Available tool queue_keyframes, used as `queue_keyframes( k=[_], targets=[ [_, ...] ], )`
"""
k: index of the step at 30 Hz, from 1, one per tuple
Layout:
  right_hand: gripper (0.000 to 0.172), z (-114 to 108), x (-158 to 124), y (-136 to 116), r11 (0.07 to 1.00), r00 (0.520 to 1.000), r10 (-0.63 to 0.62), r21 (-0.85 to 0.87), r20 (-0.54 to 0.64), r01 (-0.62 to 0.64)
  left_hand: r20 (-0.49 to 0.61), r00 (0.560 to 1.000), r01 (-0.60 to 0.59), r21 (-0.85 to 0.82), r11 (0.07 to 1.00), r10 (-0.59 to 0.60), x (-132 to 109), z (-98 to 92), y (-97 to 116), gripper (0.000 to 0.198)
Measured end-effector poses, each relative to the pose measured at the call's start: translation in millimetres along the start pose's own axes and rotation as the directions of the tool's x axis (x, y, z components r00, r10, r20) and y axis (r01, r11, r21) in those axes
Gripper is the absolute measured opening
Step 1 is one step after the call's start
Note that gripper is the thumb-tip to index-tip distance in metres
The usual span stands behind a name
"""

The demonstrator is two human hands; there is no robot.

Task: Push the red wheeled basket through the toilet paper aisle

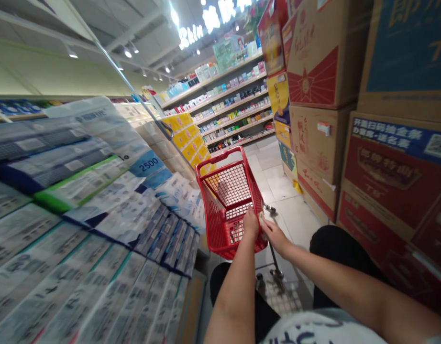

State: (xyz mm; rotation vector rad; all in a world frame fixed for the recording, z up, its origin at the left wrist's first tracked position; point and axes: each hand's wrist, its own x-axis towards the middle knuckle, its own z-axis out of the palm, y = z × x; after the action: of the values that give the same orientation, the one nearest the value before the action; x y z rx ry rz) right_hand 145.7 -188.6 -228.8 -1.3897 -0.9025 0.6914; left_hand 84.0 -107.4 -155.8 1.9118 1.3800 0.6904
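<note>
A red plastic shopping basket on wheels stands in the aisle right in front of me, with grid walls and a looped handle at its far end. Nothing shows inside it. My left hand is at the basket's right side, its fingers closed over the rim. Close beside it, my right hand comes from outside, fingertips pinched together at the same edge. A small pale spot shows between the hands; I cannot make out what it is. Dark caster wheels stick out below the basket.
Plastic-wrapped paper packs are piled along the left. Cardboard cartons are stacked high on the right. Yellow boxes stand ahead on the left, before shelves of small goods. Pale floor tiles run between.
</note>
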Motion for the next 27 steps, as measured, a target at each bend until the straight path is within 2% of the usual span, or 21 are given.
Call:
queue_keyframes(
  k=[3, 5, 8, 12, 13, 15, 17, 18, 21, 23, 27],
  targets=[
    [0.041, 2.6, -4.6, 8.5, 0.985, 0.986, 0.162, -0.065, 0.048, -0.159, 0.0, 1.0, -0.009, 0.211, 0.977, 0.009, -0.4, -2.6, 2.5, 0.046],
    [0.035, 4.1, -5.6, 13.4, 0.978, 0.981, 0.188, -0.099, 0.052, -0.182, 0.015, 1.0, 0.005, 0.297, 0.955, -0.01, -1.3, -4.0, 4.9, 0.045],
    [0.031, 6.0, -5.0, 16.3, 0.983, 0.986, 0.161, -0.101, 0.054, -0.155, 0.039, 0.999, -0.021, 0.393, 0.919, 0.006, -4.3, -6.6, 9.1, 0.046],
    [0.029, 6.9, -1.2, 14.0, 0.948, 0.945, 0.306, -0.131, 0.118, -0.29, 0.057, 0.997, -0.069, 0.503, 0.861, 0.047, -8.5, -9.0, 11.4, 0.046],
    [0.03, 7.2, 0.9, 12.6, 0.954, 0.955, 0.279, -0.141, 0.104, -0.264, 0.058, 0.997, -0.077, 0.512, 0.855, 0.054, -9.0, -9.1, 11.0, 0.046],
    [0.032, 8.0, 6.8, 9.1, 0.98, 0.991, 0.122, -0.164, 0.051, -0.112, 0.059, 0.996, -0.093, 0.511, 0.855, 0.073, -9.5, -9.1, 9.5, 0.044],
    [0.036, 8.5, 13.7, 5.9, 0.98, 0.999, -0.018, -0.198, 0.028, 0.024, 0.066, 0.994, -0.104, 0.505, 0.857, 0.082, -9.5, -9.0, 7.6, 0.043],
    [0.038, 8.3, 17.0, 4.8, 0.975, 0.998, -0.036, -0.216, 0.042, 0.044, 0.072, 0.994, -0.107, 0.506, 0.856, 0.082, -9.4, -9.1, 6.6, 0.042],
    [0.042, 5.8, 24.5, 3.0, 0.964, 0.987, 0.02, -0.263, 0.16, 0.023, 0.088, 0.993, -0.115, 0.514, 0.85, 0.081, -9.0, -10.2, 3.3, 0.043],
    [0.04, 3.8, 26.9, 1.3, 0.961, 0.982, 0.004, -0.274, 0.186, 0.048, 0.096, 0.992, -0.121, 0.513, 0.85, 0.084, -8.4, -11.3, 0.9, 0.044],
    [0.04, 4.3, 23.6, -4.0, 0.955, 0.979, -0.199, -0.217, 0.03, 0.201, 0.147, 0.984, -0.163, 0.485, 0.859, 0.104, -7.4, -13.3, -2.5, 0.048]
  ],
)
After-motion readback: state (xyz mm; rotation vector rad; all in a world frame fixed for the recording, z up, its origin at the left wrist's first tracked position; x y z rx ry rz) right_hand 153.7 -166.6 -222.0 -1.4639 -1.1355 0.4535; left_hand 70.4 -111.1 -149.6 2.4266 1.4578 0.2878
